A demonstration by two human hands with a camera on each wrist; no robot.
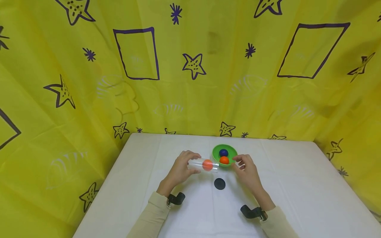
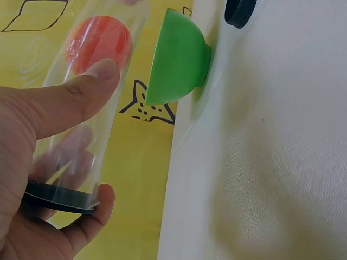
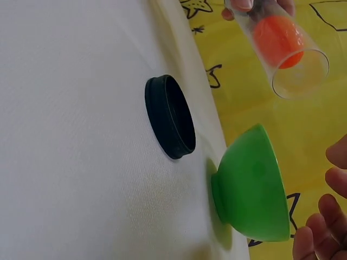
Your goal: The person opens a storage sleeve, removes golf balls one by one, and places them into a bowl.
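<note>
My left hand [image 1: 180,167] grips a clear plastic tube [image 1: 194,163] lying nearly level. Inside, toward its uncapped right end, is a reddish-orange ball [image 1: 207,164]; a dark cap [image 2: 62,197] closes the other end. Just right of the tube's mouth, a green bowl [image 1: 215,155] stands on the table, holding a dark blue ball [image 1: 223,152] and an orange ball [image 1: 224,160]. My right hand [image 1: 248,172] hovers at the bowl's right edge, fingers loosely bent and holding nothing. In the right wrist view its fingertips [image 3: 328,227] show beside the bowl's rim.
A round black lid [image 1: 219,183] lies on the white-covered table [image 1: 190,208] in front of the bowl, between my forearms. Behind the table hangs a yellow curtain [image 1: 214,99] with star and frame drawings. Each wrist wears a black camera mount [image 1: 177,198].
</note>
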